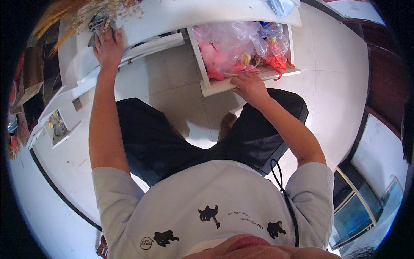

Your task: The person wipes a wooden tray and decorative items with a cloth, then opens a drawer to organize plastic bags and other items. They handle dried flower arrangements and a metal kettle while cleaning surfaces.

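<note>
My left hand (108, 45) lies palm down with spread fingers on a dark, crumpled item (97, 24), perhaps a cloth, on the white tabletop (161, 13). Dried flower stems (76, 16) hang over this spot. To the right, my right hand (250, 84) rests on the front edge of a pulled-out white drawer (220, 89), its fingers over the rim; whether they grip is unclear. Inside the drawer are clear plastic bags (229, 35), a pink plush-like item (210, 60) and a red bag (276, 60) with a red ribbon.
A light blue plastic item (282, 7) lies at the tabletop's far right. At left, a smaller open drawer (58, 126) holds small items. My knees are below the table, above the tiled floor (174, 77). Dark red furniture (385, 87) stands at the right.
</note>
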The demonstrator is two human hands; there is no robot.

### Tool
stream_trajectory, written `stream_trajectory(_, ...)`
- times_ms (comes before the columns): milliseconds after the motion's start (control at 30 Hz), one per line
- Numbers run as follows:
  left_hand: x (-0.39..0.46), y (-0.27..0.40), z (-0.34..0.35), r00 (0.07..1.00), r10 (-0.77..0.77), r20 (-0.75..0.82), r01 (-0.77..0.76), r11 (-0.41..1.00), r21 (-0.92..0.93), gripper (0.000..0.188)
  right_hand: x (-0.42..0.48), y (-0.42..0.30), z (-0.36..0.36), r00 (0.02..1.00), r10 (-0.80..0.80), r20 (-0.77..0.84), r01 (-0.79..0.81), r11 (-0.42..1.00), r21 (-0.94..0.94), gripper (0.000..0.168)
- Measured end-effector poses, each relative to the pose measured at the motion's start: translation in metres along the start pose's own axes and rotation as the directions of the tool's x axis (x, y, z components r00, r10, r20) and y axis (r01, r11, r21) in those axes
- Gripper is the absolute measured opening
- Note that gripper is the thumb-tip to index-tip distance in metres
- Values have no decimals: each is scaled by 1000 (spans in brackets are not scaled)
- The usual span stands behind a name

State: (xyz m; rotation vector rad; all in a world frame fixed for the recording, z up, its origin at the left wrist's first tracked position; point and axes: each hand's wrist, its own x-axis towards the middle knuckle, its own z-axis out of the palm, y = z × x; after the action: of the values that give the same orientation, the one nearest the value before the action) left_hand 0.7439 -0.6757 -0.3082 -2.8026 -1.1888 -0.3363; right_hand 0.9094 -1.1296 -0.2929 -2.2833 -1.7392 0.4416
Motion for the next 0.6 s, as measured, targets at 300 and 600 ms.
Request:
stream_trajectory(300,-11,44,-93,988,152,-11,-152,978,-143,44,-1,8,16,995,-59,84,64,996,-59,28)
stream_trajectory(600,-106,168,-73,744,644,177,-332,587,-738,40,1,12,28,993,-83,84,91,992,-89,29)
